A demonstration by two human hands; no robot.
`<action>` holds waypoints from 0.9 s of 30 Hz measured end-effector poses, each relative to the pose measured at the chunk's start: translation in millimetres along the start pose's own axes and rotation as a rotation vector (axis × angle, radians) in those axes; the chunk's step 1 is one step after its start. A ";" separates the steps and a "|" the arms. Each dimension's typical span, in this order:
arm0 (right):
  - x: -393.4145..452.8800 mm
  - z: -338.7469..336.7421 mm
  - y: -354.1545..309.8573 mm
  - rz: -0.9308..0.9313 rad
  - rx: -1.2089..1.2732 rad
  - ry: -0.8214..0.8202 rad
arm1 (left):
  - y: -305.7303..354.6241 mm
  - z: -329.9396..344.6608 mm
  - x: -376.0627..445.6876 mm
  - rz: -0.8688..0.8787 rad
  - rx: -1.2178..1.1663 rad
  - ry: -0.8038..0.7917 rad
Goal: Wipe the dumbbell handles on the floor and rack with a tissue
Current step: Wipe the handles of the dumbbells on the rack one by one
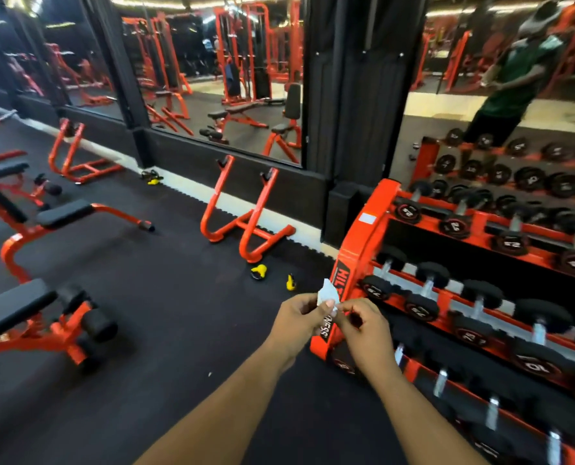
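Two hands are working a small white tissue (327, 296) just in front of the near end post of the orange dumbbell rack (353, 260). The left hand (296, 317) is pinching the tissue's left side with curled fingers; the right hand (363, 325) is pinching its right edge between thumb and fingertips, so both are gripping the tissue and nothing else. The tissue is touching no dumbbell. The step in hand appears to be preparation: unfolding or bunching the tissue before any wiping. To the right of the end post, dumbbells (480, 308) are lying in rows on the rack's sloping tiers, their bright metal handles (538, 331) exposed between black heads. To the left of the rack, two yellow objects (258, 271) are lying on the dark floor (178, 313) beside an orange stand (246, 223); what they are cannot be told. Beyond the rack, a wall mirror (225, 78) is reflecting benches and machines. The next move probably calls for wrapping the tissue round a near handle and rubbing along it.
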State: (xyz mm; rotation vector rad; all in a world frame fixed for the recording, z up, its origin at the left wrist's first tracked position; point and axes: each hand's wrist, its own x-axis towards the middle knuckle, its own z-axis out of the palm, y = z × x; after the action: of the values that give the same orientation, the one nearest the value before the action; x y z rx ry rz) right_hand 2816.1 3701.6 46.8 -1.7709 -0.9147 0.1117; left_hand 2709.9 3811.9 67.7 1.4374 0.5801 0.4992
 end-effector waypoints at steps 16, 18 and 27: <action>138.9 -41.1 69.1 0.467 0.465 0.135 | -18.8 58.0 198.5 -0.138 -0.150 -0.213; 157.4 -52.3 78.0 0.525 0.552 0.197 | -19.2 69.0 222.8 -0.161 -0.133 -0.244; 220.5 -118.5 155.0 0.669 0.569 0.338 | -30.7 163.0 306.4 -0.309 -0.073 -0.351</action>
State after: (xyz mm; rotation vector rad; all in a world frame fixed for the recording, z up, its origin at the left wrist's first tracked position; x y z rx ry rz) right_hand 3109.2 3730.0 40.9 -1.4234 -0.0035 0.4412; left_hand 3048.6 3880.4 22.6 1.2977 0.4827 0.0206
